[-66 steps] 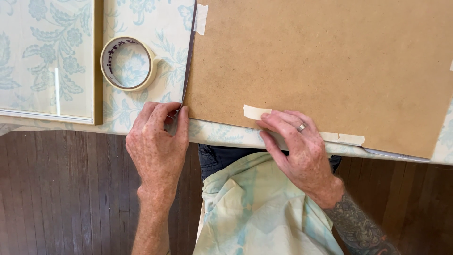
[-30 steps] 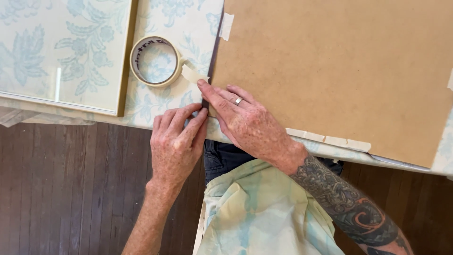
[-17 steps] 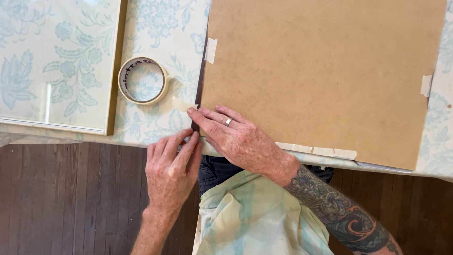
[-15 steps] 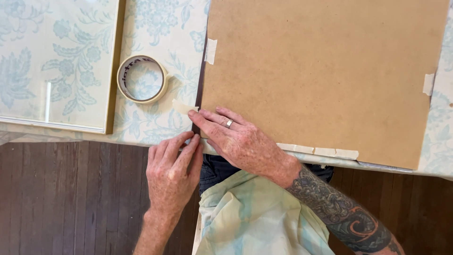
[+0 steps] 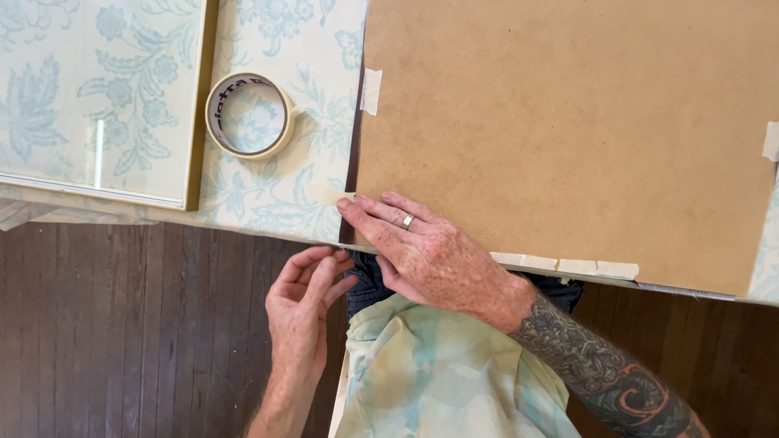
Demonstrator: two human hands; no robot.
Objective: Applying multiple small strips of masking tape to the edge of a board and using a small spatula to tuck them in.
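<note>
Brown fibreboard, the backing board point(image 5: 568, 122) of a picture frame, lies face down on the counter point(image 5: 316, 105), which is covered with a pale blue flowered cloth. Short strips of cream masking tape hold the board at its edges: one on the left side point(image 5: 371, 90), one at the far right point(image 5: 771, 140), and a run of pieces point(image 5: 568, 264) along the near edge. These sit half on the board and half over its rim, which looks like the way to keep the board fixed in its frame.

The right hand point(image 5: 422, 251) lies flat across the near left corner of the board, fingers spread and together pressing down, with the fingertips point(image 5: 347, 206) on a fresh piece of tape point(image 5: 329, 195) that sticks out past the corner onto the cloth. The grip is not closed around anything; it is a flat press, judged to be smoothing the strip down. The left hand point(image 5: 304, 304) hangs just below the counter edge, fingers loosely curled and holding nothing, near the same corner but apart from the tape.

The tape roll point(image 5: 249, 114) rests on the cloth well to the left of the board, within easy reach of either hand. Farther left lies a sheet of glass in a thin gold frame point(image 5: 97, 97). Dark wooden floor point(image 5: 122, 341) shows below.
</note>
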